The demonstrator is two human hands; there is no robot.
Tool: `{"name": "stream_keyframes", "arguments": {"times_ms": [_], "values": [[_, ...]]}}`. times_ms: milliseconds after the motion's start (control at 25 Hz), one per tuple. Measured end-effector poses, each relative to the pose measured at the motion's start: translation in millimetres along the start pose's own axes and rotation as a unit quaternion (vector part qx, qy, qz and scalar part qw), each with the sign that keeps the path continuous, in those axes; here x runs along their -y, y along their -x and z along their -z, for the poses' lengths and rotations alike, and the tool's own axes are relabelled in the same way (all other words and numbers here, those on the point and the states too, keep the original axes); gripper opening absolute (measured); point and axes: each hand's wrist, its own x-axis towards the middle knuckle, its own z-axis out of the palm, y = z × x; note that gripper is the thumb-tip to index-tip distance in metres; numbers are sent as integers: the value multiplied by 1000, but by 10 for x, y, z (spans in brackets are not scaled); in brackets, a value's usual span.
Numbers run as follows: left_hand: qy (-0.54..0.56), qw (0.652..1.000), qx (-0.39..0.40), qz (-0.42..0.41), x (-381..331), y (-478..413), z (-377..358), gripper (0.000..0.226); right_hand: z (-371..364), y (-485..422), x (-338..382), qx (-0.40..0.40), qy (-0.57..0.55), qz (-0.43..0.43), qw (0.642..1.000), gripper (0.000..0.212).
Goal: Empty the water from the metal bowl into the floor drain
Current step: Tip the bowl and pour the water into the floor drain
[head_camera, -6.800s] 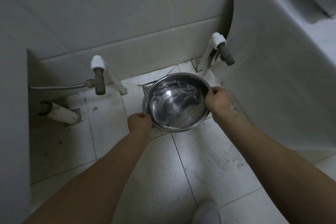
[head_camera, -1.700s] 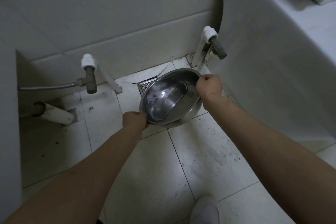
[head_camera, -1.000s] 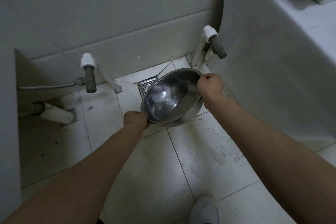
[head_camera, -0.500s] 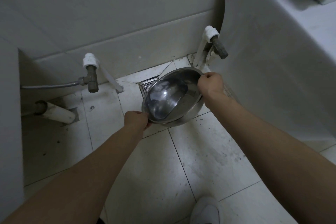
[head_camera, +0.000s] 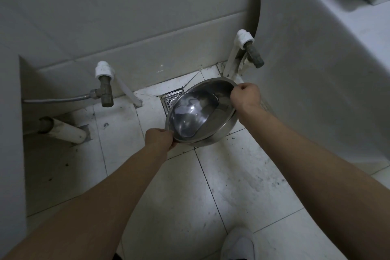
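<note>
I hold a shiny metal bowl (head_camera: 219, 133) low over the tiled floor, tilted so its left rim dips. Water pools against that lower left side of the bowl. My left hand (head_camera: 158, 139) grips the near-left rim and my right hand (head_camera: 245, 96) grips the far-right rim, which is raised. The square metal floor drain (head_camera: 169, 99) lies just beyond the bowl's left edge; the bowl covers most of it.
A white pipe with a brass valve (head_camera: 104, 85) and a hose stand at the left wall. A second valve (head_camera: 251, 48) sits by the large white fixture (head_camera: 316, 69) on the right. A drain pipe (head_camera: 63, 131) lies left. My white shoe (head_camera: 239, 245) is at the bottom.
Since the first frame the bowl has gone from level to tilted, right rim up and left rim down. Over the last second the tilt has held almost steady; the water shifted slightly.
</note>
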Motion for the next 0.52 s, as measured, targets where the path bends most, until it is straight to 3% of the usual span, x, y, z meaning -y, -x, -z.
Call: {"name": "stream_keyframes", "arguments": {"times_ms": [520], "values": [[11,1000,-4,-4,-7,30,0,22,5,9,1,-6,0,-2,1000,31]]}}
